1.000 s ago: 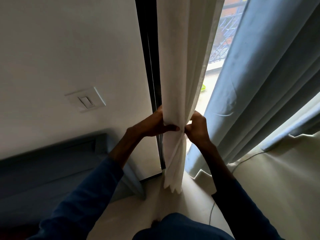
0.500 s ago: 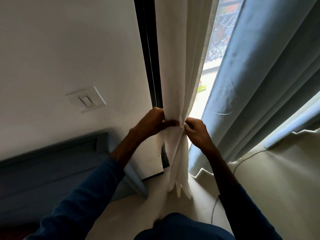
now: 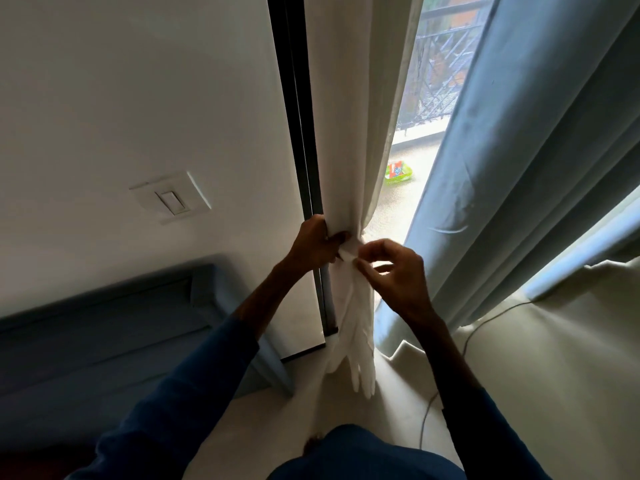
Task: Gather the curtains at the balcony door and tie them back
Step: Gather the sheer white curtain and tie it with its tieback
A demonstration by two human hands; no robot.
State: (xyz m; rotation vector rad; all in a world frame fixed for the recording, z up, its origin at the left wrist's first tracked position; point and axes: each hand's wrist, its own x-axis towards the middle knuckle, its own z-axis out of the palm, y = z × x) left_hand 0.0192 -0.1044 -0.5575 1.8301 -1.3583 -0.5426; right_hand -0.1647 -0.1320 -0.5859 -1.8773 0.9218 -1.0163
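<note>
A white sheer curtain [image 3: 346, 133] hangs gathered beside the dark door frame [image 3: 294, 133]. It is cinched into a narrow bunch at hand height, and its lower part [image 3: 356, 341] trails to the floor. My left hand [image 3: 313, 242] grips the bunch from the left side. My right hand [image 3: 394, 271] pinches a fold of the white fabric at the cinch point from the right. A blue-grey curtain [image 3: 519, 168] hangs loose to the right, untouched by either hand.
A light switch [image 3: 171, 200] sits on the white wall at left, above a blue upholstered piece [image 3: 104, 341]. Through the gap, a green tray [image 3: 398, 174] lies on the balcony floor before a railing [image 3: 436, 81]. A thin cable [image 3: 450, 375] runs across the pale floor.
The white curtain's lower part has been drawn into a tighter, narrower bunch. My right hand has shifted to pinch a fold at the cinch point. The view has tilted slightly.
</note>
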